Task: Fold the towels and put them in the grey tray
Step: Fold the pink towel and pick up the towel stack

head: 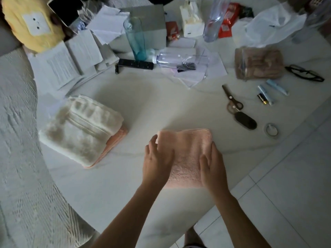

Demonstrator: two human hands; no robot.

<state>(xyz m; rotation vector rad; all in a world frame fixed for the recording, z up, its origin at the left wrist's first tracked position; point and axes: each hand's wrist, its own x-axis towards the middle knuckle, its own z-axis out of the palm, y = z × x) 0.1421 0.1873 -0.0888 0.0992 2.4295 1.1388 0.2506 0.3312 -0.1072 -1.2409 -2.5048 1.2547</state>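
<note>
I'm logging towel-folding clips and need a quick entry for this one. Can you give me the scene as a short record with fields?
setting: white table, cluttered at the far side
towel in hand: pink towel, folded, flat on the table
left hand: flat on the towel's left edge
right hand: flat on its right edge
stack: white towel on top of another pink towel, to the left
grey tray: not in view
nearby: scissors, glasses, water bottle
</note>
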